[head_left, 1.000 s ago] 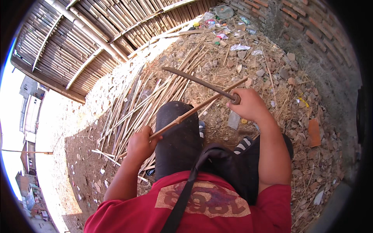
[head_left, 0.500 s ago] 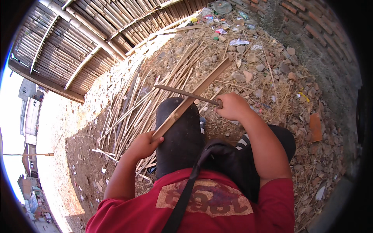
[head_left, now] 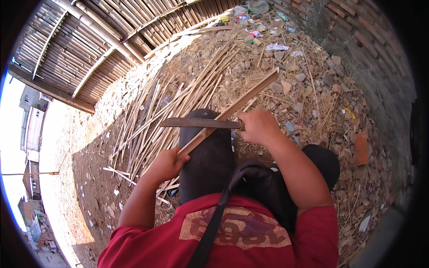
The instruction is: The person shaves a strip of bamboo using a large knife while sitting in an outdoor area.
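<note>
Clearly, the left hand is closed around the near end of a long bamboo strip, which lies slanted over the person's black-clad knee and points away toward the brick wall. The right hand is closed on the handle of a machete; its blade lies across the strip, just beyond the left hand's fingers. The danger, I think, is here: if the blade slips along the smooth bamboo toward the left hand, it can cut the fingers or the knee under the strip. If the strip turns in the grip, the cut can also go crooked. A pile of bamboo strips lies on the ground beyond the left hand.
</note>
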The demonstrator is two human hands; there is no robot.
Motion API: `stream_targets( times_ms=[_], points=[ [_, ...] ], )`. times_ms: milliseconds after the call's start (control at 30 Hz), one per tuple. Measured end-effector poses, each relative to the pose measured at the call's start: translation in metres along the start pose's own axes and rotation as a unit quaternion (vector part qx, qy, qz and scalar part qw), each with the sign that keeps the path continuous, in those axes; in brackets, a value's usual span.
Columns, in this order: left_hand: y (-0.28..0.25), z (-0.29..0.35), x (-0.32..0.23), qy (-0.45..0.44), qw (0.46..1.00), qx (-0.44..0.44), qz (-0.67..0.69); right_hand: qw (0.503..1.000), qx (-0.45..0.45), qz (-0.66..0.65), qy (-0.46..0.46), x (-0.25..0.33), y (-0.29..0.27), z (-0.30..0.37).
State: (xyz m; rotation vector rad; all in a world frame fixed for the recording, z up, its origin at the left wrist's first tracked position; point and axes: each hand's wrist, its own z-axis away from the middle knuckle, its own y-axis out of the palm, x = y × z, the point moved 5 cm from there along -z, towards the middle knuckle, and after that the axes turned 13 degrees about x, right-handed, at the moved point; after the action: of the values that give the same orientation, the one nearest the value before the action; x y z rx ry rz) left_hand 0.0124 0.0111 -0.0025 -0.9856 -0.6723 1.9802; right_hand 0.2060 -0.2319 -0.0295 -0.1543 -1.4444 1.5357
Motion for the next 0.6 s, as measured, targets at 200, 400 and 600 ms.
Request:
stream_targets(
  times_ms=[200, 400, 600],
  points=[
    [-0.006, 0.000, -0.007, 0.009, 1.000, -0.013, -0.021, 0.992, -0.056, -0.078, 0.079, -0.060, -0.024, 0.001],
    [0.005, -0.002, -0.004, 0.004, 0.998, -0.031, -0.047, 0.997, 0.010, -0.069, 0.037, -0.039, -0.005, 0.000],
    [-0.003, -0.001, -0.001, 0.001, 1.000, -0.022, -0.011, 0.993, -0.018, -0.087, 0.074, -0.045, -0.021, 0.003]
  ],
)
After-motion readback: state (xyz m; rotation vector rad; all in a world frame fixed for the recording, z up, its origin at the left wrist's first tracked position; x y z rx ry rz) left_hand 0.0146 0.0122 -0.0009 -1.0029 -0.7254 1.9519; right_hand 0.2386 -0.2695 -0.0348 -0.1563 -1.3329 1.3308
